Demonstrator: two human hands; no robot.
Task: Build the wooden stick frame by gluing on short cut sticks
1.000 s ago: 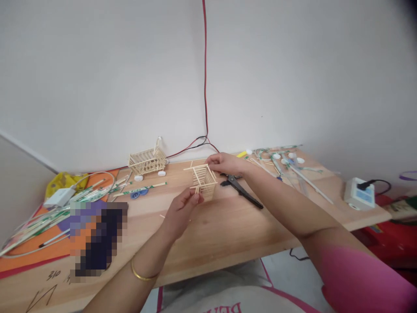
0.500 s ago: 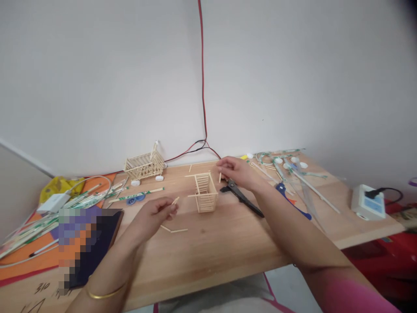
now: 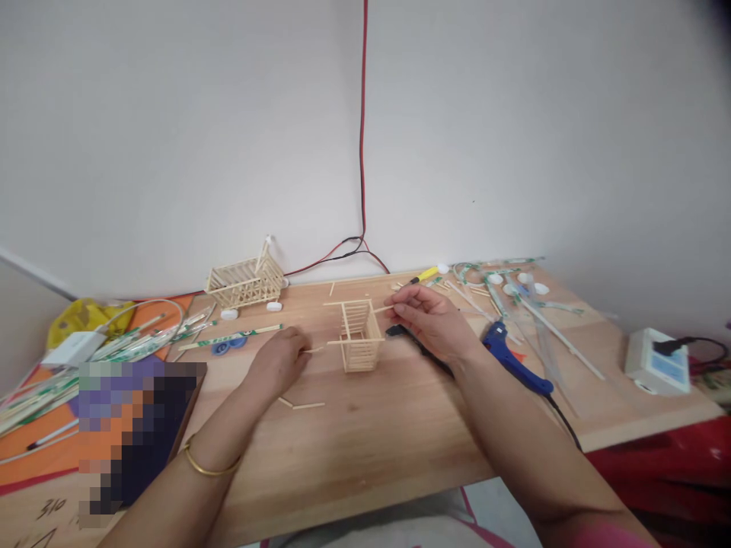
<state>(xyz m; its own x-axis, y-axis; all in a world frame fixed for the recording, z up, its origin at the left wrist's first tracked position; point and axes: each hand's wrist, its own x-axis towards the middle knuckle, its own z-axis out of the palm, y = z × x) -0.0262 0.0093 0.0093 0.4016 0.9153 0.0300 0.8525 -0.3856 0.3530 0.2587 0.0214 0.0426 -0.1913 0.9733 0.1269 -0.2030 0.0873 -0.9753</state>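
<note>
On the table stands a small open frame built of thin wooden sticks [image 3: 361,358], with two longer sticks jutting out to its left. My left hand [image 3: 281,356] is low over the wood to the left of the frame, its fingers pinched on short stick pieces [image 3: 314,350] whose ends point at the frame. On the other side, my right hand [image 3: 426,316] pinches a short wooden stick [image 3: 384,308] close to the frame's upper right corner; whether the stick touches it I cannot tell. Two loose stick pieces [image 3: 308,406] lie in front.
Behind on the left is a stick-built cart [image 3: 245,281] with white wheels. Blue-handled scissors [image 3: 228,345] lie near it. Right of my forearm are a blue glue gun [image 3: 514,361], plastic wrappers and a white power box [image 3: 656,361]. Black-handled pliers [image 3: 426,350] lie partly under my right hand.
My right hand has come down and brought its stick beside the frame's top. The left hand has turned palm-down and lowered its pieces toward the table. The view has shifted slightly.
</note>
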